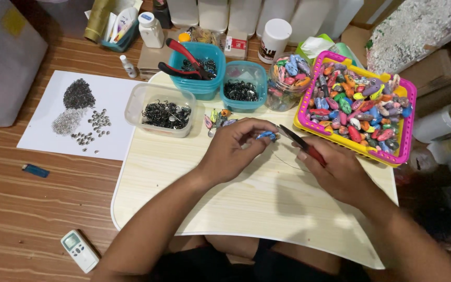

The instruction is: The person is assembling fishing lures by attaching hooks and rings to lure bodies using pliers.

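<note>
The left hand (233, 146) is pinching a small blue bead (266, 136) between thumb and fingertips, holding it just above the pale wooden board (225, 198), a little behind the board's middle. The right hand (335, 169) is clenched around red-handled pliers (301, 143), and the dark tip is pointing up and to the left, straight at the bead and all but touching it. So the bead is lying to the left of the plier tip, its long axis running roughly left to right, nearly in line with the tool. The left hand is the one on it; the right is reaching it only through the pliers. A thin wire (288, 163) is curving down across the board under the pliers; where it ends is too fine to tell.

Room is tight behind the hands: a little cluster of beads (216, 118) is sitting just behind the left knuckles, and a clear tub of dark hooks (165, 110) and a small teal tub (242, 86) are crowding the far edge. To the right, the pink and yellow basket (409, 125) heaped with coloured beads is overhanging the board's corner, close to the right wrist. Toward the person, the board is lying open and bare.
</note>
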